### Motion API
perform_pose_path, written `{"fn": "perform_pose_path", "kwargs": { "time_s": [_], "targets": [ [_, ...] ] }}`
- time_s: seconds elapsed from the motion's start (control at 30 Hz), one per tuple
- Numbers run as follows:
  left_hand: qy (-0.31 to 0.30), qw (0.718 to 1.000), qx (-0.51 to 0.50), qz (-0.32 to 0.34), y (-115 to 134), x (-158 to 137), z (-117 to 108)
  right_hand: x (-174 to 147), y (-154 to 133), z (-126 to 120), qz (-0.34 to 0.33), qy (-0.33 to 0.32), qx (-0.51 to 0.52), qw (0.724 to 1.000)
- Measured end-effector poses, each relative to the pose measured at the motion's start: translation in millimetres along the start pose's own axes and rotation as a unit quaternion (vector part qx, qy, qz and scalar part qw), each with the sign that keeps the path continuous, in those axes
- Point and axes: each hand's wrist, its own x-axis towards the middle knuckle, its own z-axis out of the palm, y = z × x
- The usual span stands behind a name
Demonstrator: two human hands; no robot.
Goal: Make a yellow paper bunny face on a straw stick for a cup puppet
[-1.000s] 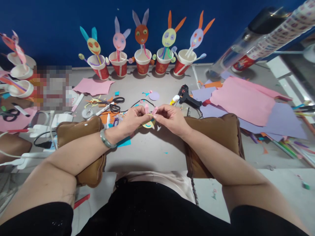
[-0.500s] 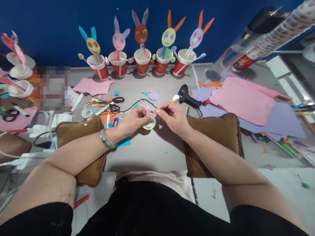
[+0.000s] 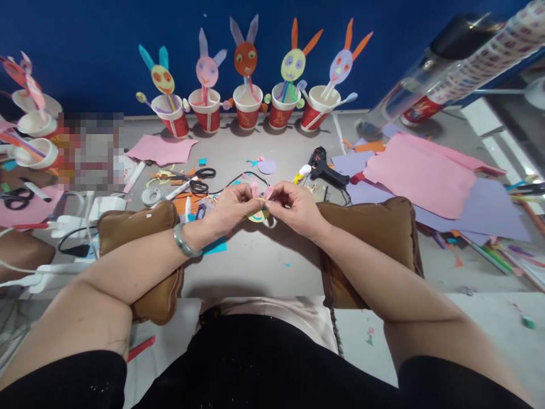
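Between my two hands is a yellow round paper face (image 3: 258,216) with a blue smile. Two pink paper ears (image 3: 255,188) stick up from its top edge. My left hand (image 3: 234,205) pinches the face and the left ear side. My right hand (image 3: 293,208) is closed on the face's upper right, where the other ear stands. The fingers hide much of the face's top and the ear bases. Farther back, a black glue gun (image 3: 326,168) lies on the table beyond my right hand, and black-handled scissors (image 3: 200,180) lie behind my left.
Several paper cups with paper rabbit heads, among them a red cup (image 3: 247,118), line the back wall. Brown cushions (image 3: 140,250) lie under both forearms. Pink paper (image 3: 421,173) and purple sheets cover the right side. Power strips and cables (image 3: 70,227) are at left.
My right hand has moved slightly left and down onto the face's upper edge. The right ear now stands beside the left one, and the face is more covered by my fingers.
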Motion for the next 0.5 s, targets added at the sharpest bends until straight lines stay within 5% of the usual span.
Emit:
{"fn": "perform_pose_path", "kwargs": {
  "time_s": [0.5],
  "targets": [
    [-0.008,0.999,-0.036,-0.008,-1.5,-0.3,3.3,1.7,5.4,1.7,-0.007,0.030,-0.019,0.999]
  ]
}}
